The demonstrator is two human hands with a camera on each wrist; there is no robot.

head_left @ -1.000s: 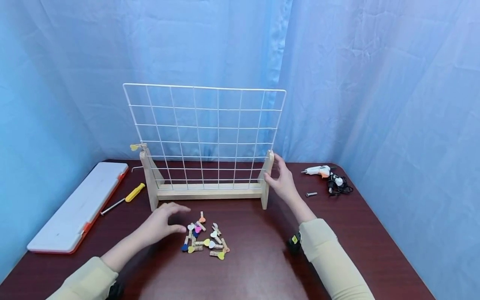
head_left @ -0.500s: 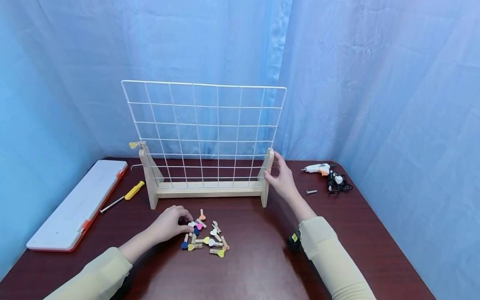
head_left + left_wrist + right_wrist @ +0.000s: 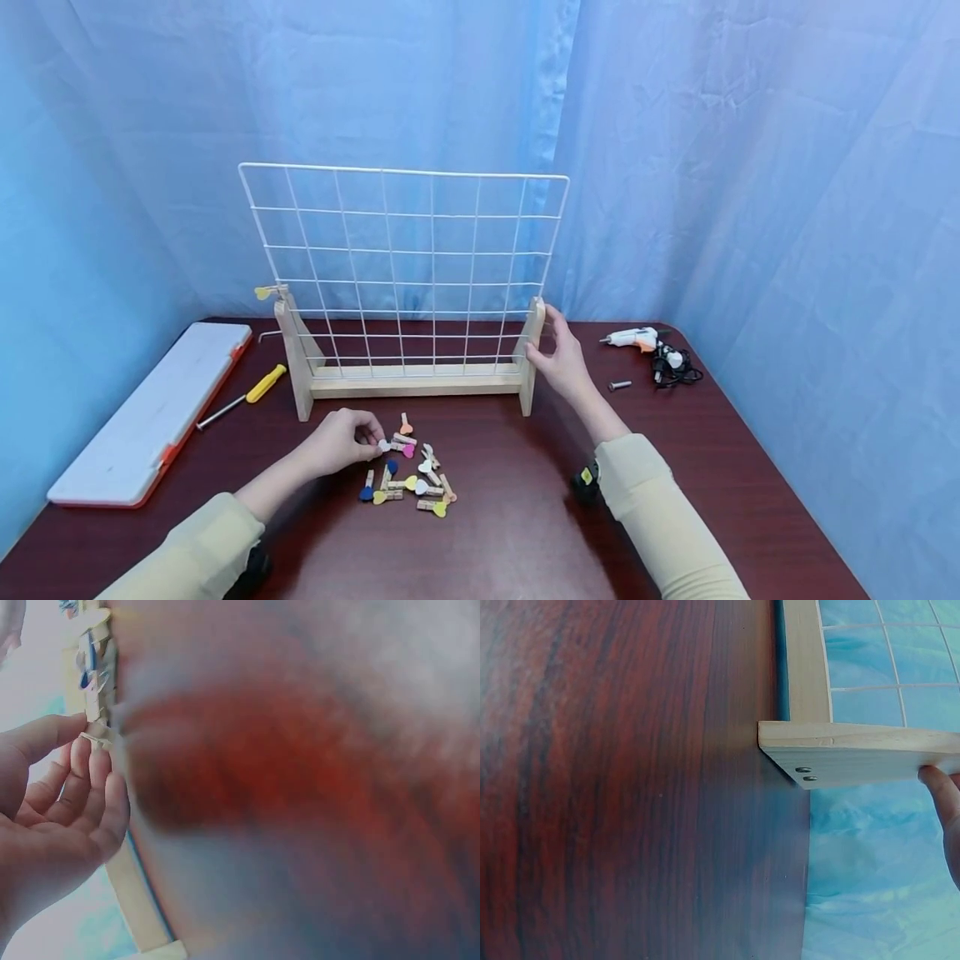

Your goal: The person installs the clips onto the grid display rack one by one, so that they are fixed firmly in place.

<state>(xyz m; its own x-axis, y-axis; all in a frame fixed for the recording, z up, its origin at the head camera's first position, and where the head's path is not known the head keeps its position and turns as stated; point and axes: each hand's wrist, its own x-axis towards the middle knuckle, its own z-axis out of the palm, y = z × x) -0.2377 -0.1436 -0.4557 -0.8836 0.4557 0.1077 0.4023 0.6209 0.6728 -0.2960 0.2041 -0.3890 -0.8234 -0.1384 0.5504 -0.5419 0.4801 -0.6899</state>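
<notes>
My left hand (image 3: 345, 442) pinches a small wooden clothespin (image 3: 385, 446) with a white heart at the left side of a loose pile. In the left wrist view, thumb and fingertips meet on a clothespin (image 3: 96, 736). Behind the pile stands a wooden stand (image 3: 416, 386) bearing an upright white wire grid (image 3: 432, 216). My right hand (image 3: 566, 367) holds the stand's right side panel; in the right wrist view the thumb (image 3: 936, 784) presses its outer face. A clothespin with a yellow heart (image 3: 264, 292) is clipped near the top of the left side panel.
Several heart clothespins (image 3: 410, 483) lie scattered on the dark red table. To the left are a yellow-handled screwdriver (image 3: 266, 384), a hex key (image 3: 268, 335) and a white case (image 3: 150, 417). A glue gun (image 3: 633, 337) with its cord and a bolt (image 3: 619, 385) lie right.
My left hand has moved right to the pile and taken hold of a white-heart clothespin. A pink-heart clothespin there has shifted right. My right hand stays on the stand.
</notes>
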